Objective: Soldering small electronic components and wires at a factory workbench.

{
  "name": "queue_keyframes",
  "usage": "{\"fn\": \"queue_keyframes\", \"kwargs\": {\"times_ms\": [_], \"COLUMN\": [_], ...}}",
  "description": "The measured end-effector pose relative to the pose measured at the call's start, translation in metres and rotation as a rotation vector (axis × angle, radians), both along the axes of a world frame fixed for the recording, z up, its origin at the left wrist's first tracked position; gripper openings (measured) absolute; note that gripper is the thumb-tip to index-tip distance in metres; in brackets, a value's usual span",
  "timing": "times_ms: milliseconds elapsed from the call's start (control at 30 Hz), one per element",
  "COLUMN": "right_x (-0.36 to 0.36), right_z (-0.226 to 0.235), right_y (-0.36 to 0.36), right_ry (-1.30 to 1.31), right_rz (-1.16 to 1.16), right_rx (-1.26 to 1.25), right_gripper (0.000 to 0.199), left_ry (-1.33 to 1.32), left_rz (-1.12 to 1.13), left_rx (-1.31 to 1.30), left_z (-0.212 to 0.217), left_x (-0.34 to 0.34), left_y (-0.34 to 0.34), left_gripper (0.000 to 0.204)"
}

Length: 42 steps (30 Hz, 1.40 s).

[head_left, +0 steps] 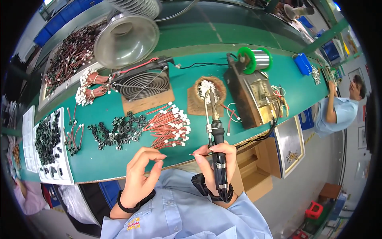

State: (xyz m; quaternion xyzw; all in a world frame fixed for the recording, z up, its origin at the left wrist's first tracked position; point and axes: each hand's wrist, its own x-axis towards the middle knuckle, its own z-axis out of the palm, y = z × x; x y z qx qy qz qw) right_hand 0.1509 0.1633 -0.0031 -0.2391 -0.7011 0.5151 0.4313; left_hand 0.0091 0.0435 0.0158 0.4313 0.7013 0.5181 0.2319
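Note:
My right hand (215, 159) is wrapped round a black soldering iron (218, 139) with a thin metal tube along its side. The iron points away from me, its tip over a round brown holder (223, 92) with white bits in it. Between the thumb and forefinger of that hand a small dark piece sticks out to the left, too small to name. To its left, my left hand (141, 171) is open, fingers curved and thumb apart, with nothing in it. Just beyond my hands lie red wire leads with white connectors (169, 126) and a heap of small black parts (121, 129).
A fan (143, 84) on a wooden base and a clear fume hood (126, 42) stand at the back. A solder feeder with a green-rimmed spool (254, 60) is to the right. White trays (53, 147) of parts lie left. Another person (338, 113) works at far right.

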Motion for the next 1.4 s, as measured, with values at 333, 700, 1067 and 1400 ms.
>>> {"fn": "queue_keyframes", "kwargs": {"times_ms": [333, 700, 1067, 1400], "right_x": [-0.011, -0.009, -0.009, -0.004], "right_z": [-0.005, -0.007, -0.007, -0.003], "right_y": [-0.011, -0.008, -0.005, 0.002], "right_ry": [-0.134, -0.155, -0.194, -0.335], "right_rz": [0.117, 0.187, 0.186, 0.247], "right_rx": [0.329, 0.418, 0.31, 0.524], "right_gripper": [0.039, 0.044, 0.043, 0.044], "left_ry": [-0.03, -0.158, 0.192, -0.241], "left_rz": [-0.13, -0.163, -0.152, -0.158], "left_rx": [0.045, -0.022, 0.057, -0.109], "left_z": [0.004, -0.006, -0.003, -0.005], "left_x": [-0.002, -0.007, -0.006, -0.011], "left_y": [0.001, 0.001, 0.007, 0.012], "left_gripper": [0.006, 0.006, 0.007, 0.009]}}
